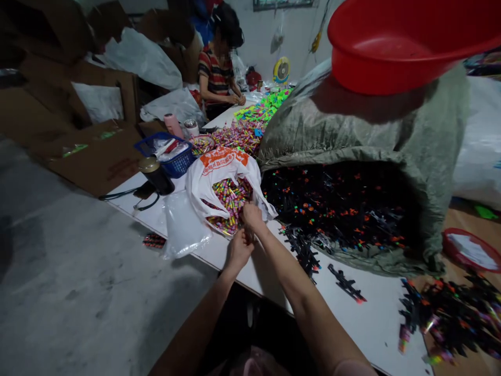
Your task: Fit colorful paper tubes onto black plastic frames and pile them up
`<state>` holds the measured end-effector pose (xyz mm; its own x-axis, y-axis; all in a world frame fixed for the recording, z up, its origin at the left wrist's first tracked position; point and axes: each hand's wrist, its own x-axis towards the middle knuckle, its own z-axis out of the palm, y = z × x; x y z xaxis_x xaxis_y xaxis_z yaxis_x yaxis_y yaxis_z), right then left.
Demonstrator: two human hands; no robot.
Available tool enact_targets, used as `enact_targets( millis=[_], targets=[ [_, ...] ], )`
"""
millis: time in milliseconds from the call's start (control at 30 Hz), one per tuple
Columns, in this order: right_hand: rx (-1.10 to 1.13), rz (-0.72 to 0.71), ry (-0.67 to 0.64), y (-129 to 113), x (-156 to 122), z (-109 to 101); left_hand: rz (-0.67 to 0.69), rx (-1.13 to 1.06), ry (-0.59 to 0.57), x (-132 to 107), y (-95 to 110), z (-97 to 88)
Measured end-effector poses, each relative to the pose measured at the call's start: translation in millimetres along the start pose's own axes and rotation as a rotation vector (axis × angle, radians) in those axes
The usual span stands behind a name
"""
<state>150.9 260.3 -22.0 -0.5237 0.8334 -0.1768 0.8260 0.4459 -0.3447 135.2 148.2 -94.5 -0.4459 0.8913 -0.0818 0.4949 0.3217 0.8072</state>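
Note:
My right hand [252, 215] is at the near right edge of a white plastic bag [198, 183] with orange print. Inside the bag's opening lie many small pink, yellow and green wrapped pieces [230, 194]. Just below it, my left hand [239, 249] has its fingers curled together in a pinch, close to the right fingertips. Both hands look closed, but whatever is between the fingers is too small and dim to name. A clear plastic bag [183, 224] lies left of my hands. To the right are black toy guns [346, 283] with orange tips.
A large grey-green sack [364, 133] spills black toy guns onto the white table [352, 324]; a red basin [391, 73] sits on top. A dark-bodied jar [158, 177] and blue basket [176, 163] stand left. Across the table, a person [217, 78] works beside green pieces [270, 104].

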Motion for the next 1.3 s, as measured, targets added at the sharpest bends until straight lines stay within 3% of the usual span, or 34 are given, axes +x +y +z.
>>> enact_targets(
  millis=[133,233,367,500,600,667,800,933,1100,1200,1300],
  targets=[
    [-0.065,0.009,-0.025,-3.6,0.6,6.6,0.005,-0.253,0.065,-3.0,1.5,17.9],
    [-0.093,0.014,-0.007,-13.3,-5.2,7.9,0.002,-0.313,0.087,-11.6,-0.7,24.2],
    [-0.099,-0.025,0.040,-21.6,-15.4,-0.6,0.058,-0.262,0.060,-28.8,-15.5,15.7],
    [-0.061,-0.109,0.053,7.5,-50.3,-18.4,0.086,-0.167,0.080,-33.8,-24.6,-0.9],
    [0.033,-0.123,0.131,51.8,-99.8,-19.7,0.087,-0.237,0.011,-31.5,-15.2,-7.6],
    [0.093,-0.076,0.163,79.4,-133.1,-11.0,0.008,-0.349,-0.038,-30.3,-4.0,-6.1],
    [0.083,-0.049,0.086,100.2,-176.8,10.5,-0.185,-0.576,-0.196,-37.0,19.8,9.5],
    [-0.079,-0.056,0.025,93.3,-186.9,7.4,-0.227,-0.739,-0.332,-48.7,38.2,24.3],
    [-0.170,-0.018,-0.071,99.1,-192.3,-4.8,-0.245,-0.802,-0.337,-53.2,53.1,32.5],
    [-0.165,-0.002,-0.043,108.0,-196.8,-3.9,-0.289,-0.834,-0.351,-53.5,57.7,33.6],
    [-0.168,0.096,0.053,115.9,-201.6,-2.4,-0.391,-0.913,-0.282,-52.7,58.5,31.8]
  ],
)
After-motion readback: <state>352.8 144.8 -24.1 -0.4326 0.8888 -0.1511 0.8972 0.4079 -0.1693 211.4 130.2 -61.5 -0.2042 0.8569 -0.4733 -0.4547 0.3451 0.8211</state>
